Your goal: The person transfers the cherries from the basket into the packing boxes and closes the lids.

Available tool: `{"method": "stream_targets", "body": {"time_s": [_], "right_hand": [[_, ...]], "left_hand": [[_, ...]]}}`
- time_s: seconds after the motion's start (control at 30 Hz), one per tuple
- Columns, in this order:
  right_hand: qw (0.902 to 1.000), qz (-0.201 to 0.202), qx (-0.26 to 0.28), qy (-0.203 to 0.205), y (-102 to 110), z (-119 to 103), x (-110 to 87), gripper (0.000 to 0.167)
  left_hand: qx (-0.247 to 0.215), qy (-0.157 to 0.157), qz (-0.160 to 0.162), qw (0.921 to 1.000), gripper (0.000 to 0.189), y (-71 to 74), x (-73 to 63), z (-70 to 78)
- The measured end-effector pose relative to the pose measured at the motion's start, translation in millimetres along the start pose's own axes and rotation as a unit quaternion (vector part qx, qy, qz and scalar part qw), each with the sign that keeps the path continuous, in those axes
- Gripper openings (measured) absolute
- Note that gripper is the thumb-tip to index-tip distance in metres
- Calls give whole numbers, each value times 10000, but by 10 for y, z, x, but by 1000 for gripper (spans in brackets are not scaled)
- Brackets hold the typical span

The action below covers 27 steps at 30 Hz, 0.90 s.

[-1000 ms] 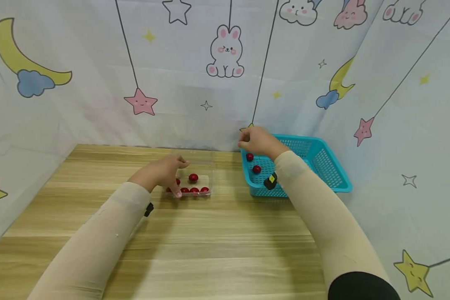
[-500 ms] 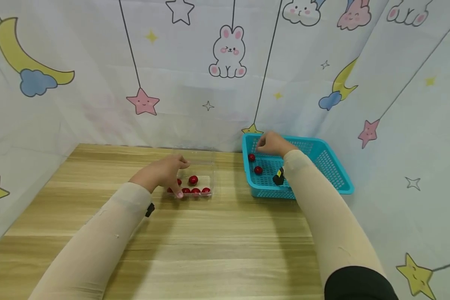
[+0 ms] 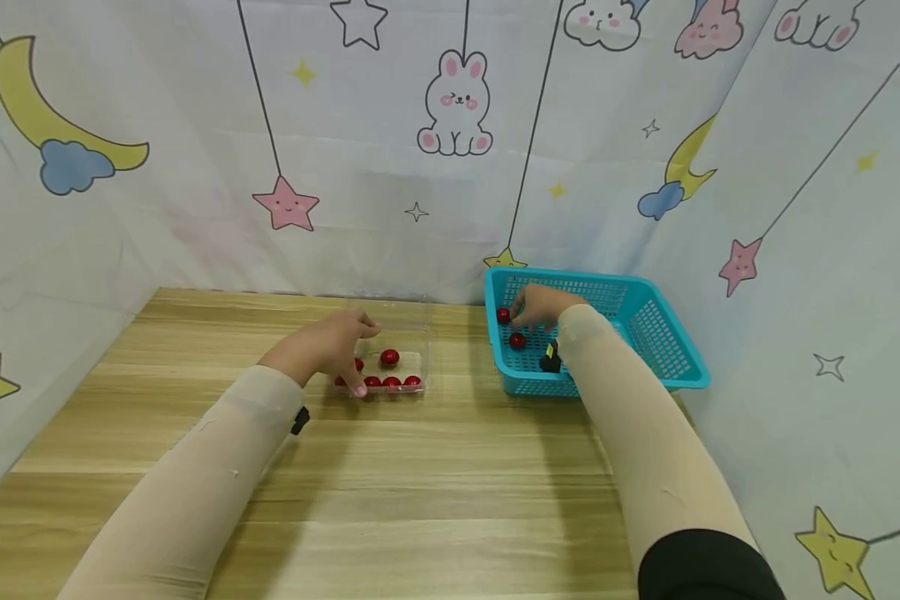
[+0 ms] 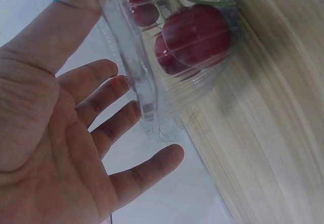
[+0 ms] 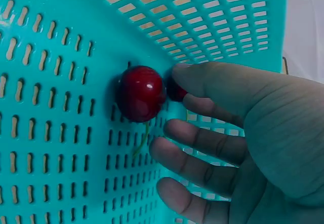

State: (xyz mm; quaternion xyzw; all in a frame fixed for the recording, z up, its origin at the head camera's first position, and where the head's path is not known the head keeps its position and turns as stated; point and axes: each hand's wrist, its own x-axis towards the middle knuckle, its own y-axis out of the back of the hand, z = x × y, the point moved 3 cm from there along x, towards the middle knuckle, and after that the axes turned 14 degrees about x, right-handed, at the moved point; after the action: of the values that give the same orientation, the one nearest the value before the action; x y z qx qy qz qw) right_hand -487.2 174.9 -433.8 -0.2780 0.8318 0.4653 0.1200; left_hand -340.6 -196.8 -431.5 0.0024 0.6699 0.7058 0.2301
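Our right grip has dipped lower in the blue basket, loosely parted beside two cherries; our left grip spreads wide against the clear box. Probably light, firm and slippery, they want pinching gently round the sides.

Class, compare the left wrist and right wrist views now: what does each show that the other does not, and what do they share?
Only the left wrist view shows the left hand, at the edge of a clear box with cherries inside.

Only the right wrist view shows the right hand, beside two basket cherries, one partly hidden by the hand.

Both show cherries, the basket (just a sliver in the left wrist view) and white cloth.
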Motion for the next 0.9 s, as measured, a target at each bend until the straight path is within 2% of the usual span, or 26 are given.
{"method": "stream_targets", "body": {"time_s": [0.13, 0.33, 0.63, 0.77, 0.9], "right_hand": [[9998, -129, 97, -77, -29, 40, 22, 41], [9994, -186, 278, -116, -60, 7, -70, 34], [9990, -432, 61, -112, -64, -7, -77, 22], [9991, -415, 45, -44, -32, -19, -76, 20], [9994, -248, -65, 240, 31, -88, -117, 23]], "left_hand": [[8, 24, -29, 10000, 117, -4, 10, 1], [-48, 26, -20, 10000, 118, 16, -10, 12], [-118, 70, -49, 9999, 119, 27, -7, 12], [-106, 57, -62, 9999, 119, 20, -15, 14], [-96, 83, -90, 9999, 119, 5, -13, 9]]}}
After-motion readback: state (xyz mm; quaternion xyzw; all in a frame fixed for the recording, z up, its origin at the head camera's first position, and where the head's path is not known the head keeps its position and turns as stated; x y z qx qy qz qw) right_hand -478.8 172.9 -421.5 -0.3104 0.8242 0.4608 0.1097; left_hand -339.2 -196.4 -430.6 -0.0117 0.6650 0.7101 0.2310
